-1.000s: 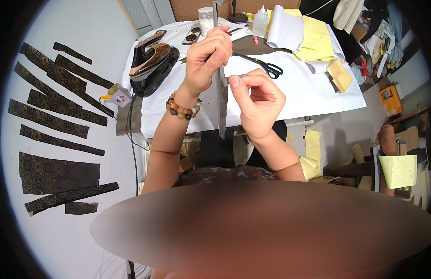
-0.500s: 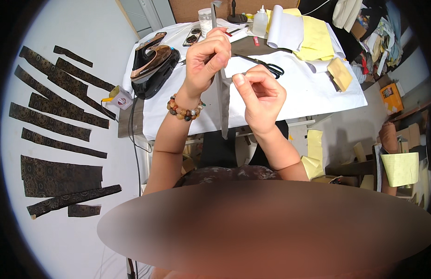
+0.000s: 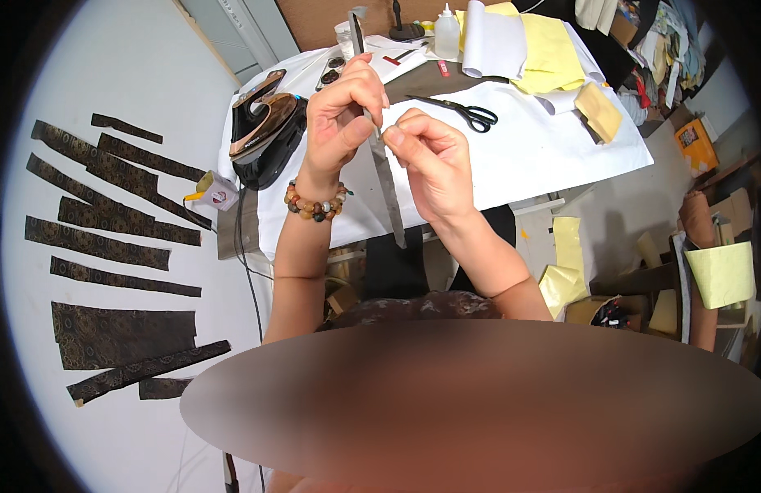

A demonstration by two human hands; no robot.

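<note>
Above the white-covered table (image 3: 512,152), a narrow grey fabric strip (image 3: 388,187) slants through the left hand (image 3: 341,119), gripped between thumb and curled fingers; the right hand (image 3: 434,161) pinches its edge close by. Black scissors (image 3: 479,121) lie beyond.
</note>
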